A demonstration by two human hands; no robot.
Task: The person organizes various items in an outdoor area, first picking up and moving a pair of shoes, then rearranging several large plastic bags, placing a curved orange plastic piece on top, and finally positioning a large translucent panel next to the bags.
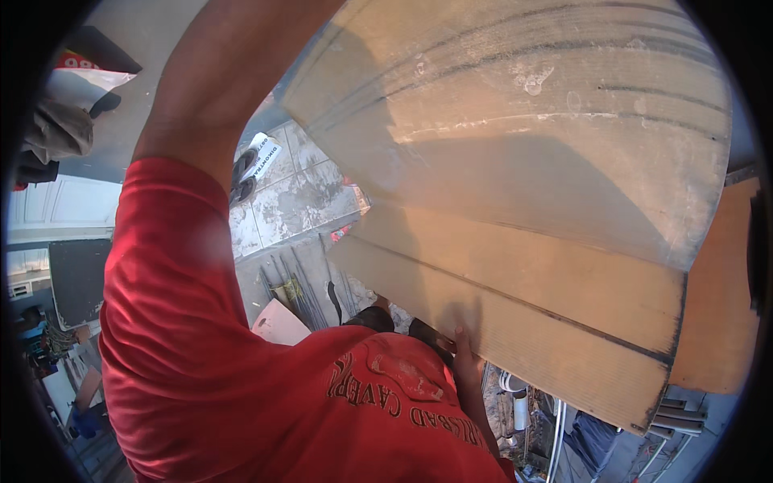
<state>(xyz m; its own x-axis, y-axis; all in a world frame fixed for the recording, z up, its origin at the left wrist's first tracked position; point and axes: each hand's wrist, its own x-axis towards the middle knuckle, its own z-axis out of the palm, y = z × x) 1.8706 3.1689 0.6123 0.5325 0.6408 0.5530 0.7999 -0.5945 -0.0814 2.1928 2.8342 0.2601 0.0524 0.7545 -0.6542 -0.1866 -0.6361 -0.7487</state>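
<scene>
Panel of translucent, ribbed tan plastic (pixel 515 274) slants before the red-shirted person (pixel 266 378), lower edge at the right hand (pixel 465 362), whose partly hidden fingers' closure I cannot tell, left hand out of view.

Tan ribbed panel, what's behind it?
Behind the tan ribbed panel, part of an orange-brown board shows past its right edge; beyond its lower edge, white poles and dark sheeting. The rest is covered.

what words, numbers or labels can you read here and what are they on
Wording not copied, but text stands on:
red T-shirt: letters across the chest, readable
white label: dark lettering, only partly readable
red-and-white printed material, upper left: pale digits, partly hidden
</scene>
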